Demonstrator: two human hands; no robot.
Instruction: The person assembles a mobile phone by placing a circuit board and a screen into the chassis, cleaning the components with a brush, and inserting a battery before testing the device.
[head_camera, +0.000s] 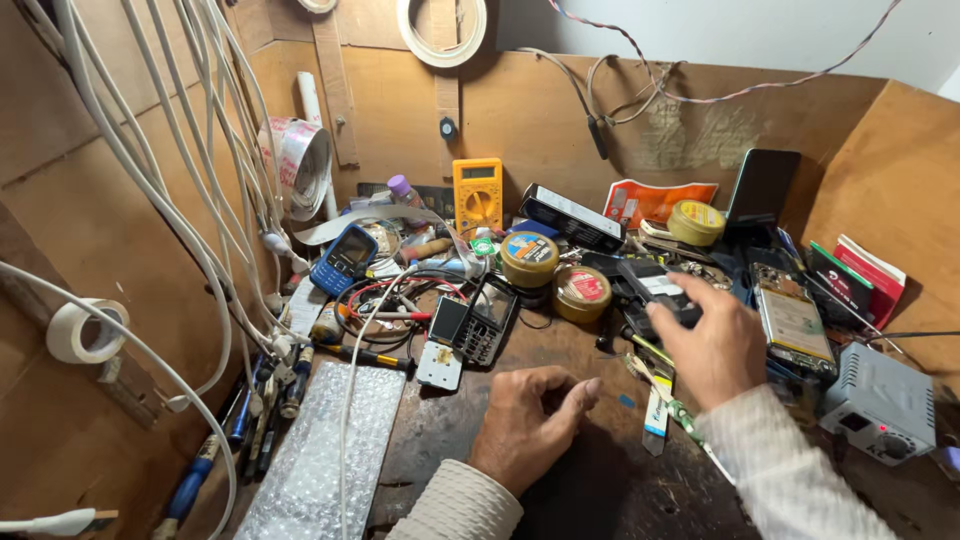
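Note:
My right hand (712, 348) reaches over the cluttered back of the wooden bench (600, 490). Its fingers and thumb close round a small black slab with a white label (652, 284). My left hand (528, 422) rests on the dark bench top in front of me, fingers curled under and thumb out, with nothing visible in it. An opened black keypad phone (476, 322) and a small white part (440, 365) lie just beyond the left hand. Two round tins (529, 257) (582, 292) stand between the phone and the slab.
A yellow multimeter (478, 194) leans on the back wall. A blue keypad phone (343, 258), white cables (200, 200), tape rolls (85, 330) and a bubble-wrap strip (325, 450) are at left. A phone without its back (793, 325) and a grey power unit (880, 405) are at right.

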